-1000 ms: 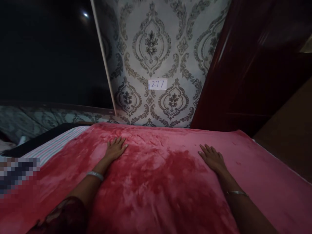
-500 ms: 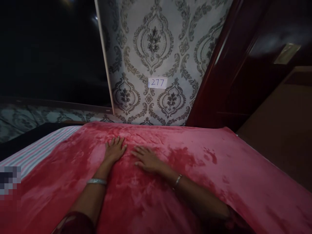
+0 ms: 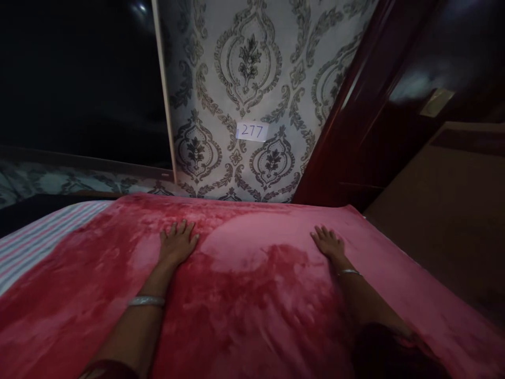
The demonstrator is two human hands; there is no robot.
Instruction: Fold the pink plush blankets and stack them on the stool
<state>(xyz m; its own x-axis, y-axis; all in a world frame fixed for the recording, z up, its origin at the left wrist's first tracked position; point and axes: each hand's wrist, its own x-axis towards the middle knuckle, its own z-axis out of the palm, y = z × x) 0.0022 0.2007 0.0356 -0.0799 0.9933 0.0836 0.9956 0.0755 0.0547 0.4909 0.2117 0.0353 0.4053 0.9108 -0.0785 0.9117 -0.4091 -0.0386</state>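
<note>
A plush blanket [image 3: 236, 295] in red and pink is spread over a flat surface in front of me. On its far left part my left hand [image 3: 176, 243] lies palm down with the fingers spread. Farther right, my right hand [image 3: 328, 243] also rests flat on the blanket, fingers apart. Neither hand grips anything. Between them the pile shows a smooth, lighter pink band. Each wrist carries a silver bangle.
A striped sheet [image 3: 55, 231] shows beyond the blanket's left edge. Behind stands patterned wallpaper [image 3: 248, 100] with a paper label [image 3: 252, 131] reading 277. A large dark screen [image 3: 79, 79] is at left. At right are a dark red door [image 3: 363, 137] and a brown panel [image 3: 445, 210].
My right hand has swept right across the blanket, away from my left hand, and the pile behind it now looks smoother and lighter. The left hand remains flat in nearly the same place.
</note>
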